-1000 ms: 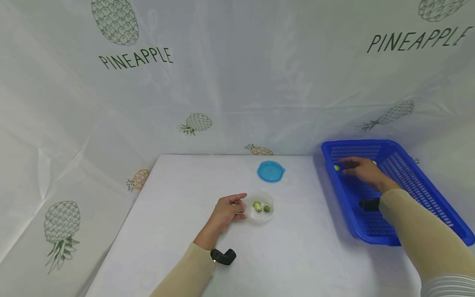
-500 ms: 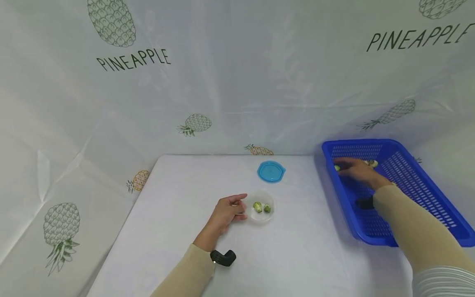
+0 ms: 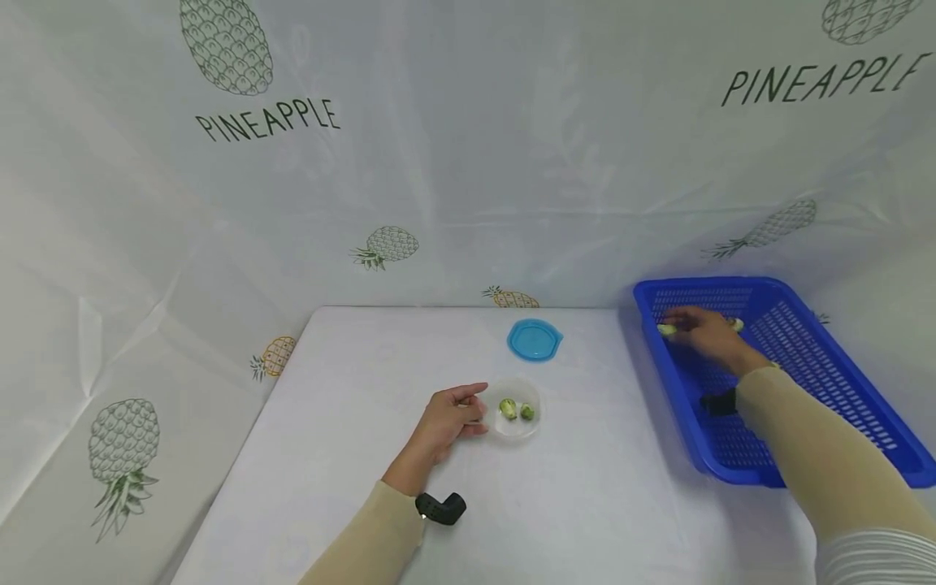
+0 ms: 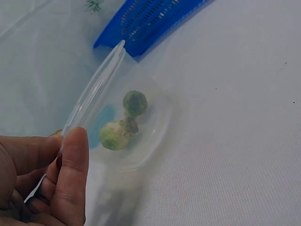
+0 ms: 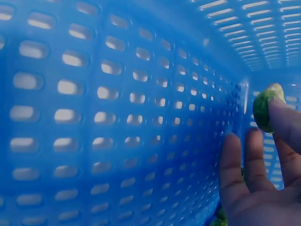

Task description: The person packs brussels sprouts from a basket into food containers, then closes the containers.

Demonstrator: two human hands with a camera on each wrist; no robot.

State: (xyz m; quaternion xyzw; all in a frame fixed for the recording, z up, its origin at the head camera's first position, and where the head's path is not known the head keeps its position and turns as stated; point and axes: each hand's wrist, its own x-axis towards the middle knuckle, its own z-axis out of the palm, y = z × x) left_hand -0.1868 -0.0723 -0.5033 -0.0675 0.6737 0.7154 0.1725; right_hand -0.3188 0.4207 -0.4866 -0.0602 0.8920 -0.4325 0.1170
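Observation:
My left hand (image 3: 448, 418) pinches the rim of a clear plastic container (image 3: 512, 432) between thumb and fingers. Inside the container lie a larger, paler Brussels sprout (image 4: 114, 136) and a greener one (image 4: 135, 103). Over at the right, my right hand (image 3: 705, 335) is down inside the blue basket (image 3: 676, 406), near its far left corner. There its thumb and fingers pinch a green Brussels sprout (image 5: 265, 109), while other fingers (image 5: 231, 162) stand straighter. More sprouts (image 5: 219, 217) show beneath that hand, partly hidden.
Behind the container a blue lid (image 3: 535, 340) lies flat on the white table (image 3: 351, 390). The basket's raised slotted walls surround the right hand. A pineapple-print sheet (image 3: 468, 162) hangs at the table's back edge.
My right hand has reached leftward within the basket to its left wall and now lifts a sprout slightly. The left hand and container have stayed put.

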